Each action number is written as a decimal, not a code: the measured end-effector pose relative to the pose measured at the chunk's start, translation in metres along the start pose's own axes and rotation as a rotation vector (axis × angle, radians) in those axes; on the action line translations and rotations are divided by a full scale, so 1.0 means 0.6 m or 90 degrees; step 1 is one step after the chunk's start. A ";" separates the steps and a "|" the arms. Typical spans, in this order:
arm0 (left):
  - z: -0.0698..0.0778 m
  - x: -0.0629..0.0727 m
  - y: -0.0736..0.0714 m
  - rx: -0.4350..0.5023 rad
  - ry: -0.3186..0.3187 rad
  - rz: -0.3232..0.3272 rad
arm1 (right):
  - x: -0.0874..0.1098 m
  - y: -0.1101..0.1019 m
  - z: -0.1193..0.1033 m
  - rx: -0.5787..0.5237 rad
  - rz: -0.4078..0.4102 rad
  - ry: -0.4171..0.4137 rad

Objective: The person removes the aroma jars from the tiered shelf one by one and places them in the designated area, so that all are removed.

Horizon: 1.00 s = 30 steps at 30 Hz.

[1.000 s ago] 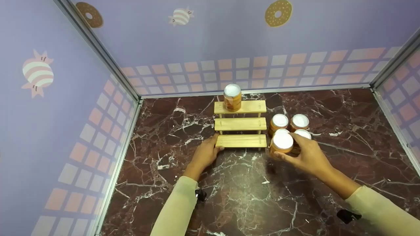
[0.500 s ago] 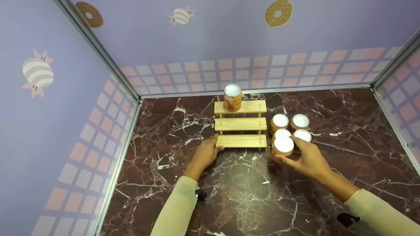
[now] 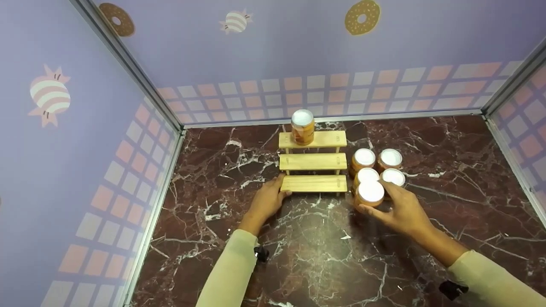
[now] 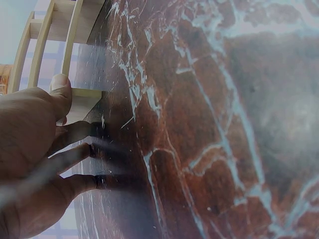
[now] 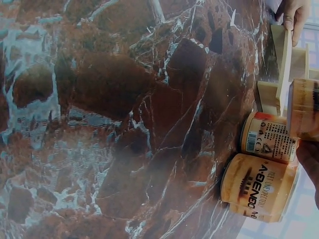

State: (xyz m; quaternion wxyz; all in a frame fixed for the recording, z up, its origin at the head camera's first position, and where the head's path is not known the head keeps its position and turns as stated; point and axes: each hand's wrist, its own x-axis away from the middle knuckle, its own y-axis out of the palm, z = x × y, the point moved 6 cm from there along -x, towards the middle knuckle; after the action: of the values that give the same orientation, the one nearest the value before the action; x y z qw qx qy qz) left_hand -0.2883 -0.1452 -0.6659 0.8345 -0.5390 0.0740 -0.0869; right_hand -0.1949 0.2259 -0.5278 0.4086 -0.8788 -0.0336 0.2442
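A three-step wooden display rack point(image 3: 313, 183) stands on the marble-patterned surface. My left hand point(image 3: 266, 198) holds the left end of its lowest step, thumb at the front edge; in the left wrist view the other fingers point(image 4: 75, 154) reach down to the surface. Between thumb and fingers, my right hand point(image 3: 403, 211) grips an orange jar point(image 3: 370, 192) with a white lid. In the right wrist view this held jar point(image 5: 304, 107) is raised above the standing jars. Another such jar point(image 3: 303, 128) stands upright on the top step, left of its middle.
Several matching jars, among them a rear-left jar point(image 3: 364, 157) and a rear-right jar point(image 3: 390, 157), stand grouped just right of the rack. Purple patterned walls point(image 3: 273, 55) enclose the back and sides. The marbled tabletop point(image 3: 324, 256) stretches in front of the rack.
My right hand has shifted the held jar slightly to the right and toward me, uncovering more of the jar behind it. My left hand and the rack have stayed in place.
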 end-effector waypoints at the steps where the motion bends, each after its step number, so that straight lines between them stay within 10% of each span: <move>1: 0.000 0.000 0.000 -0.002 0.001 0.000 | 0.001 0.000 0.000 0.001 0.000 0.003; 30: 0.001 0.001 -0.001 0.001 0.003 -0.022 | 0.026 0.042 0.040 -0.011 -0.017 0.030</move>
State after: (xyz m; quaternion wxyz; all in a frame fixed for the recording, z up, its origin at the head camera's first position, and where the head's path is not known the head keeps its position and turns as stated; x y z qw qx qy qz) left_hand -0.2876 -0.1451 -0.6652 0.8330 -0.5396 0.0667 -0.1024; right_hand -0.1956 0.2302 -0.5654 0.4053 -0.8872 -0.0378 0.2174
